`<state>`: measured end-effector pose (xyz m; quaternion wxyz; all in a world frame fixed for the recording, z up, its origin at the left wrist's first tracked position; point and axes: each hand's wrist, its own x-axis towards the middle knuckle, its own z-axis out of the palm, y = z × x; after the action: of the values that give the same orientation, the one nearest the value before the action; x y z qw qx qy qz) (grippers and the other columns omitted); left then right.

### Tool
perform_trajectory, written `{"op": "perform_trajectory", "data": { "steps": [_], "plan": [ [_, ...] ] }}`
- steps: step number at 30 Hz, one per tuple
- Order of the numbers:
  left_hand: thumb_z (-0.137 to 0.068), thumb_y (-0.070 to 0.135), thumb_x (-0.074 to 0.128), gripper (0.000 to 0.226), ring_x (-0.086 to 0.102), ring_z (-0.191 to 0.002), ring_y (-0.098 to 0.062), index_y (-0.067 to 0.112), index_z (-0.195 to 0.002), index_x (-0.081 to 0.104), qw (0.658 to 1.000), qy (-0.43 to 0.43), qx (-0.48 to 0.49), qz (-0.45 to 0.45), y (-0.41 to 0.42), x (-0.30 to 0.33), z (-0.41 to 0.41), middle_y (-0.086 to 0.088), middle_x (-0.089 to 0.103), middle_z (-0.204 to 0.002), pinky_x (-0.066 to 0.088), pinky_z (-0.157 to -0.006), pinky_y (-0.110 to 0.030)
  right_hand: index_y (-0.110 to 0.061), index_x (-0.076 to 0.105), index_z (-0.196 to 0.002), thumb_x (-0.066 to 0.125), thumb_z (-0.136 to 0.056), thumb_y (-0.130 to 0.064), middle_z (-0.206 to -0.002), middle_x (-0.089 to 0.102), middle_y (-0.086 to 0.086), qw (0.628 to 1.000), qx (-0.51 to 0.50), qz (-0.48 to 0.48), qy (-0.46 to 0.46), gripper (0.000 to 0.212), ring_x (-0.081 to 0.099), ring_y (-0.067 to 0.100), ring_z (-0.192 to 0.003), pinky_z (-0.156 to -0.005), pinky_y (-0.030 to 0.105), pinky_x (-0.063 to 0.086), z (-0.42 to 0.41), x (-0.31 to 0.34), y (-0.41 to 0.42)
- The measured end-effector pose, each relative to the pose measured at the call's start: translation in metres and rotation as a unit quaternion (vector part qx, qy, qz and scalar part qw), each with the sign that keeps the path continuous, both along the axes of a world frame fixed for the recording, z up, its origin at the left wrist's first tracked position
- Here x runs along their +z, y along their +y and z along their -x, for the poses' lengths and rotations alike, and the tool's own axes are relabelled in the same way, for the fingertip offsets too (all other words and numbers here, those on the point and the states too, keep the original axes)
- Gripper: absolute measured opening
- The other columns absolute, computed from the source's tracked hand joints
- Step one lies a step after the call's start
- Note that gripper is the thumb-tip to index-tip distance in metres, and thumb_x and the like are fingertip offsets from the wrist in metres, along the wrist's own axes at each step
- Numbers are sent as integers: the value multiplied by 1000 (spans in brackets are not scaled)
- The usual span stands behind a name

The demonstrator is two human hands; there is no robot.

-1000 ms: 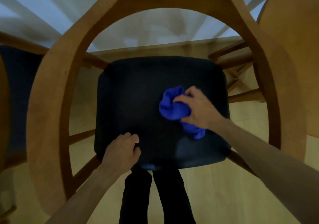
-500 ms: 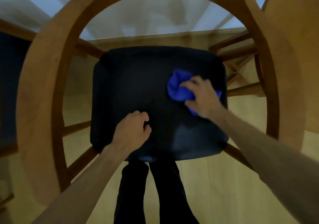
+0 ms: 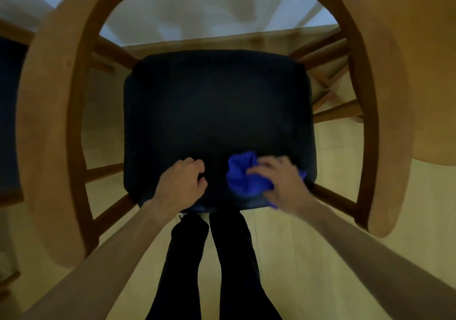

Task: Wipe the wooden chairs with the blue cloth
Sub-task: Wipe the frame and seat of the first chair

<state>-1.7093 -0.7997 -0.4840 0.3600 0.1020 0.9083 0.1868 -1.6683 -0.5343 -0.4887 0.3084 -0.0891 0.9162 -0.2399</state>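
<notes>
The right hand [image 3: 281, 184] holds the bunched blue cloth [image 3: 244, 176] and presses it on the dark seat [image 3: 217, 112] of the wooden chair [image 3: 47, 122], near the front edge. The left hand [image 3: 181, 184] rests on the seat with fingers curled, holding nothing. The seat is being wiped. Next, I think, the cloth should rub the wooden frame.
</notes>
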Motion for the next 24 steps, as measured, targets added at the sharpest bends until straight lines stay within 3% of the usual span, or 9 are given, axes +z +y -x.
{"op": "perform_trajectory", "data": {
  "steps": [4,8,12,15,20,24],
  "plan": [
    [-92,29,56,22,56,-95,-17,19,-111,59,1000,-5,-22,5,3,6,-5,0,58,-104,54,-78,-40,-32,53,-135,73,-79,-16,-143,43,5,964,-202,-97,142,62,42,36,-123,-100,51,40,75,5,23],
    [-93,28,56,20,56,-92,-17,18,-111,59,999,-3,-37,-4,5,12,-12,1,58,-103,54,-77,-39,-32,41,-143,67,-87,-21,-154,29,5,926,-318,-193,62,63,31,39,-134,-107,58,34,103,-13,24],
    [-93,27,56,18,55,-90,-15,18,-109,59,999,-2,-31,-17,5,17,-20,1,58,-100,53,-75,-37,-35,37,-144,72,-84,-28,-155,26,0,961,-167,-215,51,70,33,36,-131,-103,56,39,25,-23,-13],
    [-93,28,57,18,53,-89,-11,20,-109,59,999,-20,-34,-13,7,18,-26,5,55,-99,52,-74,-32,-36,38,-145,70,-83,-34,-156,28,2,985,-40,-165,12,70,35,37,-128,-100,54,39,-60,-22,-40],
    [-92,31,58,20,54,-92,-7,24,-111,59,1000,-16,-1,-24,17,22,-20,9,56,-103,52,-76,-30,-37,45,-139,68,-82,-34,-148,36,-7,996,-62,-58,-37,61,37,25,-125,-101,44,39,-97,-8,-35],
    [-92,30,59,22,56,-93,-11,22,-112,60,998,29,14,-46,31,26,6,7,58,-103,52,-79,-34,-29,56,-132,78,-73,-22,-142,48,1,982,-117,-124,80,63,44,33,-124,-98,51,40,-33,6,1]
  ]
}}
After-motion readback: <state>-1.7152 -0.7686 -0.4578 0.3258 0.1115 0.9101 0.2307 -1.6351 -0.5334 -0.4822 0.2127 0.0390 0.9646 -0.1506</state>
